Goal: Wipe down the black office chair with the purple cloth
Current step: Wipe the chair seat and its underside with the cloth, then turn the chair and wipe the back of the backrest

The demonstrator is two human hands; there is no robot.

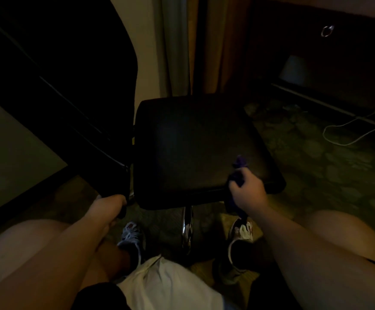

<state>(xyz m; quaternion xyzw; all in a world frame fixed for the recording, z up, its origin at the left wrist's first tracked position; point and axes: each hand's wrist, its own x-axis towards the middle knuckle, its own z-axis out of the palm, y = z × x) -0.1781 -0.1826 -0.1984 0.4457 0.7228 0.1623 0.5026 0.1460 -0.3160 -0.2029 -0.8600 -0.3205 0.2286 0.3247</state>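
From my feed, the right hand sits on the near edge of the black office chair, close to the seat's near right corner. Its grip is closed tight round the purple cloth. One bunched end pokes out on the far side of the fist and lies on the seat. The other end hangs off the near edge towards a shoe. So the cloth's long axis runs near to far, across the seat edge.

What the next stroke turns on, as I judge it, is that nearly all of the seat pad lies to the far left of that grip. The right hand is the nearer one to it, and the only one with the cloth.

The backrest rises on the left, so the chair points right and its long axis runs left to right. I'd expect sweeps along that line.

The left hand is at the near left corner. In this dim light its grip looks wrapped round a dark part of the chair's frame, though its fingers are hidden
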